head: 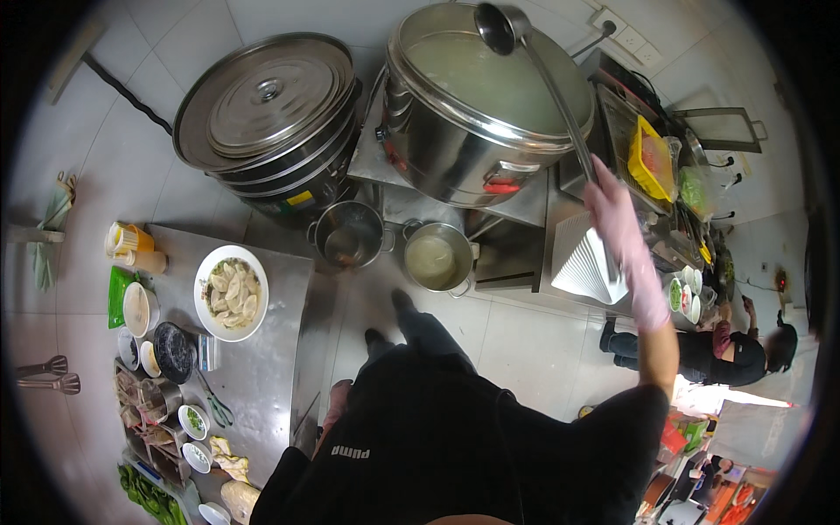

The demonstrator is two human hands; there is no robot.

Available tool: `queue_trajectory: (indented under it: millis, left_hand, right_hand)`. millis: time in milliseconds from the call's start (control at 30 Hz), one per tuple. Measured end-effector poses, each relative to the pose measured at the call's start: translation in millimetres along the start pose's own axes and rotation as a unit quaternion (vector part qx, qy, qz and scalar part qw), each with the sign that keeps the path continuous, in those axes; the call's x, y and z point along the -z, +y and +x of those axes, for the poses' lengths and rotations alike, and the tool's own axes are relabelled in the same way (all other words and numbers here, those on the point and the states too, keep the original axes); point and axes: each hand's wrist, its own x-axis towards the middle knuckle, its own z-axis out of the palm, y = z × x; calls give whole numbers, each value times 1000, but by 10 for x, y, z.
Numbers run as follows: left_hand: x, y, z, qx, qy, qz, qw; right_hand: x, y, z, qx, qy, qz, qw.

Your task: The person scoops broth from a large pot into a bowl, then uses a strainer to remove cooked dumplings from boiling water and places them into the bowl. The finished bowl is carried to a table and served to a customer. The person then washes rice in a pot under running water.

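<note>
My right hand [613,223], in a pink glove, grips the long metal handle of a ladle [502,29]. The ladle's bowl is over the far rim of a large stainless steel stockpot [453,157] and holds no visible food. Pale, cloudy liquid [459,69] fills the pot high up. My left hand [339,399], gloved too, hangs low beside my body near the steel table's edge; its fingers are mostly hidden. On that table [262,387] stands a white bowl [199,308] of dumplings [233,292] in broth with chopped greens.
A lidded steel pot [262,92] stands left of the stockpot. Two smaller pots [351,233] sit low before my feet. Stacked white dishes [587,262] and a yellow basket [640,164] are at right. Scissors [220,407] lie on the table. Another person [715,351] works farther right.
</note>
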Motion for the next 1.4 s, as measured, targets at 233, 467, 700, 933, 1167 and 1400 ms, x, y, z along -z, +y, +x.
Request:
queue_trajectory:
  millis: [233,467,700,933,1167,1400]
  left_hand:
    - [-83,-155,218,-90,-35,19,995]
    - [-184,-479,381,-234,14,188,954]
    - [-145,-401,335,-165,-2,178,970]
    - [-99,-295,328,-147,-15,-53,988]
    - [-261,-429,402,-238,36,209,948]
    - [-487,-628,250,-172,101,17,980]
  right_hand:
    - [-78,35,895,-52,16,-159,986]
    - [224,78,1079,-99,-116,66,986]
    - [581,201,461,-137,-139,418,887]
    - [665,132,-130,-120,-143,554,811]
    - [441,-92,-709,-108,-189,618,755]
    - [-237,-337,-885,-150,-218,623,736]
